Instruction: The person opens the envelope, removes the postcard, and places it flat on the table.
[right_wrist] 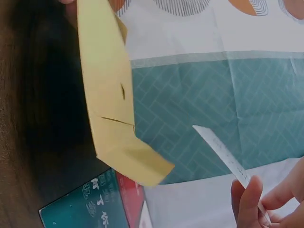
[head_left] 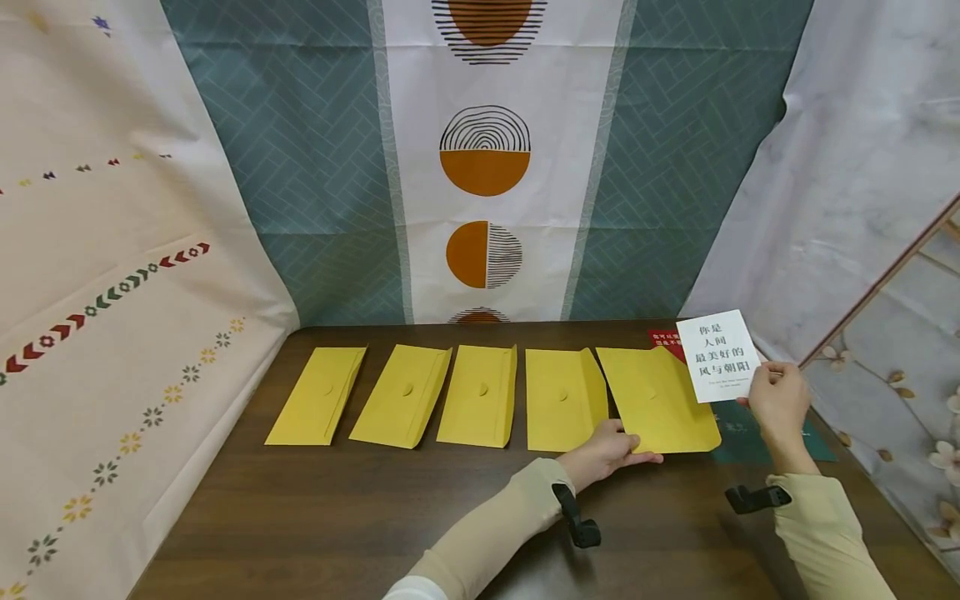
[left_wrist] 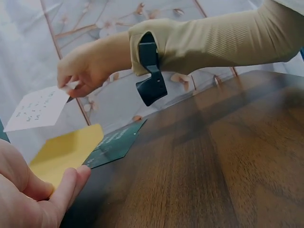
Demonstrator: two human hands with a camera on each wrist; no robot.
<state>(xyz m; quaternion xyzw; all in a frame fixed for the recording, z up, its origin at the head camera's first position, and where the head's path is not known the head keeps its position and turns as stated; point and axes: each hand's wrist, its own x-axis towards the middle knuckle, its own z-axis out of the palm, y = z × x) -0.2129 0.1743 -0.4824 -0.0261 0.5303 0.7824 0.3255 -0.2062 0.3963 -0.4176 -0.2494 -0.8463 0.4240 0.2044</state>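
Note:
My left hand [head_left: 606, 452] pinches the lower left edge of a yellow envelope [head_left: 648, 400], whose flap stands open on its right side. In the right wrist view the envelope [right_wrist: 108, 85] is raised and tilted, with its flap folded outward. A white card [head_left: 712, 354] with dark printed characters is pinched at its right edge by my right hand [head_left: 778, 404]. The card is held up just right of the envelope's open end and overlaps it in the head view. The left wrist view has the card [left_wrist: 40, 109] above the envelope [left_wrist: 66, 149].
Several more yellow envelopes [head_left: 483, 396] lie in a row to the left on the brown table [head_left: 315, 517]. A dark green card [head_left: 738, 429] and a red card [head_left: 663, 337] lie partly hidden behind the held envelope. Patterned cloths [head_left: 315, 167] hang around the table.

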